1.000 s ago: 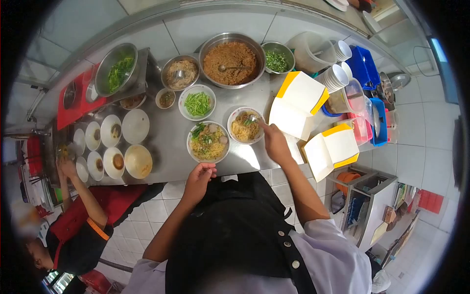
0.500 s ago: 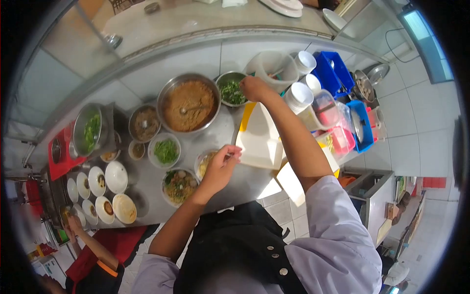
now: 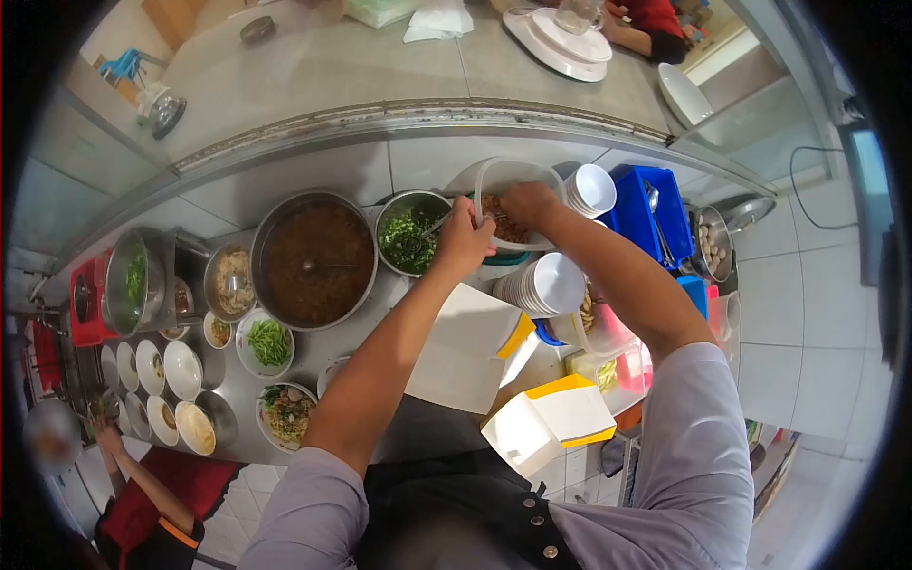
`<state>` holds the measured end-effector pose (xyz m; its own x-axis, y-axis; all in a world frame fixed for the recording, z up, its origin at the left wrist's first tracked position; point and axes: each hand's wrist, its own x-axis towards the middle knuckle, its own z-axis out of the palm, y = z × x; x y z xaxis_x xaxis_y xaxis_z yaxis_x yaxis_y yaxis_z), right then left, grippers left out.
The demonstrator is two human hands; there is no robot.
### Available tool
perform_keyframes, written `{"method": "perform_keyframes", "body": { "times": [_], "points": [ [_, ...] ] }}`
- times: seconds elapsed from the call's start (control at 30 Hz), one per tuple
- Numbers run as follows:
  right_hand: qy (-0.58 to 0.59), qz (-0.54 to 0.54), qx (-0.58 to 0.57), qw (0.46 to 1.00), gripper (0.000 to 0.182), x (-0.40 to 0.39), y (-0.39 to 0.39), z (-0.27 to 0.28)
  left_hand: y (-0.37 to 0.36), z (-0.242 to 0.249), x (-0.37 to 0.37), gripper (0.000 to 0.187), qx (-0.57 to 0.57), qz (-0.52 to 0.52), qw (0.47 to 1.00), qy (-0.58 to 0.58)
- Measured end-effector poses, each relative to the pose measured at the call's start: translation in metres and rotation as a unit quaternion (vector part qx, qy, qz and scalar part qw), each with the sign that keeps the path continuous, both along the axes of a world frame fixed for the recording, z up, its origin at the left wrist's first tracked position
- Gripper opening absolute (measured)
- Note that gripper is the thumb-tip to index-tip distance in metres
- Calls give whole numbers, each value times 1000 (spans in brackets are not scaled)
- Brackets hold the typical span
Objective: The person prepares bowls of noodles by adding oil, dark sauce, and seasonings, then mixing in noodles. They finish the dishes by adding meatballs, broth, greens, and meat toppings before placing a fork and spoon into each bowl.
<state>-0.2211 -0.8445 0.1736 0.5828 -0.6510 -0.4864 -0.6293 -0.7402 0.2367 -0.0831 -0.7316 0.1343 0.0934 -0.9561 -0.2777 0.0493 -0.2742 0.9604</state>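
Note:
My right hand (image 3: 532, 204) reaches down into a clear plastic tub (image 3: 499, 169) that holds brown food pieces; its fingers are hidden inside. Against the tub's left rim is my left hand (image 3: 464, 237), its fingers closed there. Just left of that hand stands a metal bowl of chopped green onion (image 3: 408, 233) with a spoon in it. Below my forearms lie an open white and yellow takeout box (image 3: 465, 347) and a second open box (image 3: 551, 423). A stack of white bowls (image 3: 546, 283) stands right of the first box.
To the left are a large pot of brown sauce (image 3: 318, 261), a bowl of greens (image 3: 269, 342), a noodle bowl (image 3: 285, 415) and several small white dishes (image 3: 182, 370). Blue bins (image 3: 651, 214) stand at right. A co-worker's arms (image 3: 142, 475) are at lower left.
My right hand has gone from the green onion bowl into the plastic tub. My left hand has moved up to the tub's rim. The view has shifted.

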Motion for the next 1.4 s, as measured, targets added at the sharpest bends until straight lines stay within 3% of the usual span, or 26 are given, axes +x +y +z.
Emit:
{"method": "perform_keyframes", "body": {
  "times": [0.03, 0.2, 0.23, 0.3, 0.37, 0.5, 0.57, 0.6, 0.63, 0.7, 0.73, 0.8, 0.83, 0.87, 0.9, 0.97, 1.03, 1.1, 1.13, 1.2, 1.23, 1.3, 1.33, 1.4],
  "points": [
    [-5, 13, -15, 1000, 19, -3, 0, 1, 3, -3, 0, 34, -8, 6, 997, 73],
    [6, 13, 3, 1000, 24, -4, 9, 15, 14, 0, -7, 32, -33, -27, 997, 58],
    [-9, 16, 60, 998, 24, -4, 13, 11, 13, -2, -10, 34, -50, -38, 996, 55],
    [-23, 39, 120, 992, 24, -3, 9, 5, 7, 9, -12, 38, -21, -27, 987, 155],
    [-195, -63, 189, 960, 25, -11, 5, 1, 9, 22, -7, 40, -20, -20, 989, 144],
    [-168, -112, 240, 950, 25, -13, -13, 40, 4, 18, 3, 44, -12, 24, 997, 70],
    [-221, -131, 200, 946, 28, -25, -20, 52, 8, 8, 9, 46, -66, 50, 989, -120],
    [-219, -133, 197, 946, 28, -30, -21, 58, 17, 11, 10, 45, -149, 134, 953, -226],
    [-258, -182, 203, 927, 29, -36, -20, 65, 28, 12, 14, 45, -150, 132, 954, -222],
    [-320, -250, 228, 885, 31, -46, -10, 82, 76, 68, 48, 37, -138, 121, 978, -96],
    [-345, -269, 249, 864, 32, -45, 0, 94, 101, 82, 61, 37, -135, 122, 979, -96],
    [-392, -294, 253, 834, 30, -31, 42, 131, 160, 96, 83, 26, -178, 112, 977, -19],
    [-485, -257, 236, 802, 30, -27, 60, 119, 196, 93, 93, 26, -163, 124, 978, -29],
    [-409, -285, 263, 826, 29, -6, 91, 147, 235, 89, 104, 22, -156, 68, 985, -23],
    [-404, -290, 306, 812, 26, 9, 116, 156, 273, 86, 114, 18, -149, 12, 989, -15],
    [-481, -291, 332, 758, 24, 42, 187, 142, 351, 80, 134, 17, -20, -66, 997, 17],
    [-453, -330, 372, 740, 25, 72, 251, 109, 417, 62, 155, 18, 66, -124, 990, 0],
    [-509, -247, 380, 732, 26, 109, 322, 47, 471, 42, 179, 23, 124, -132, 983, -12],
    [-505, -259, 399, 720, 30, 136, 357, 31, 492, 32, 191, 23, 122, -132, 984, -13],
    [-562, -187, 308, 744, 32, 175, 407, -30, 531, 14, 211, 27, 218, -77, 970, -78],
    [-526, -214, 304, 765, 32, 194, 426, -31, 544, 8, 220, 27, 220, -70, 970, -78],
    [-453, -99, 174, 869, 38, 214, 453, -24, 559, 2, 235, 30, 240, -33, 961, -137],
    [-454, -98, 172, 869, 38, 216, 459, -26, 564, 0, 240, 29, 239, -24, 961, -136],
    [-472, -69, 62, 877, 46, 219, 458, -25, 565, -5, 246, 29, 236, -33, 961, -142]
  ]
}}
